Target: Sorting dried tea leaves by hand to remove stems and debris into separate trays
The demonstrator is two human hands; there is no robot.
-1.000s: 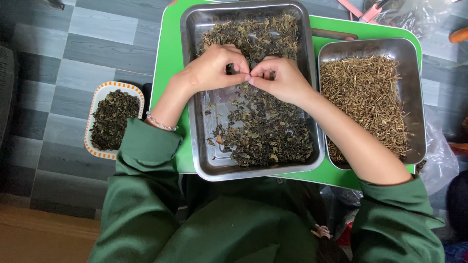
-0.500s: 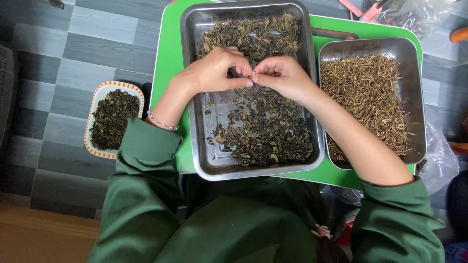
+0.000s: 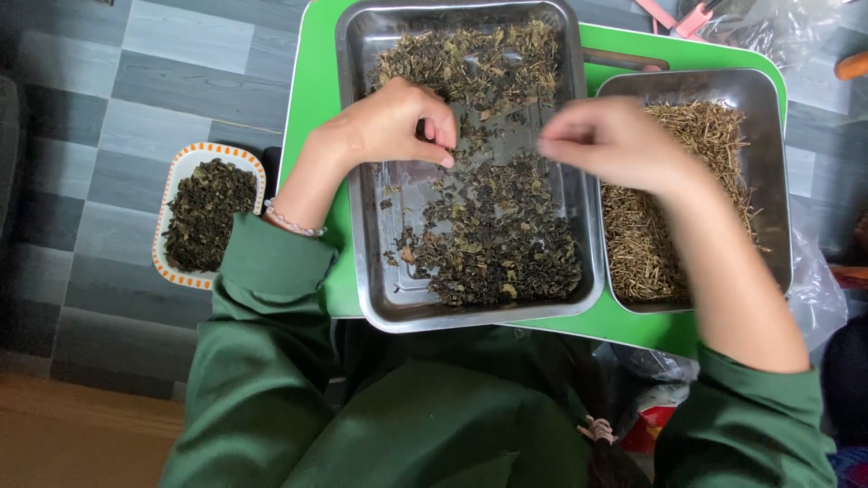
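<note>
head view: steel tray (image 3: 372, 271) holds dried leaves (image 3: 493, 239); smaller tray (image 3: 768, 181) holds stems (image 3: 714, 136).

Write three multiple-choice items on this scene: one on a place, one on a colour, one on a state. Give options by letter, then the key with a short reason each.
1. Where does the oval dish of dark leaves stand?
A. on the floor, left of the green table
B. inside the right steel tray
C. on the person's lap

2. What colour is the table under the steel trays?
A. red
B. green
C. white

3. How is the left hand set?
A. flat and spread open
B. curled, fingertips pinched over the middle tray
C. resting in the stem tray

Key:
1 A, the dish sits on grey floor boards beside the table.
2 B, bright green shows around both trays.
3 B, thumb and fingers meet above the leaves; what they pinch is too small to tell.
</note>
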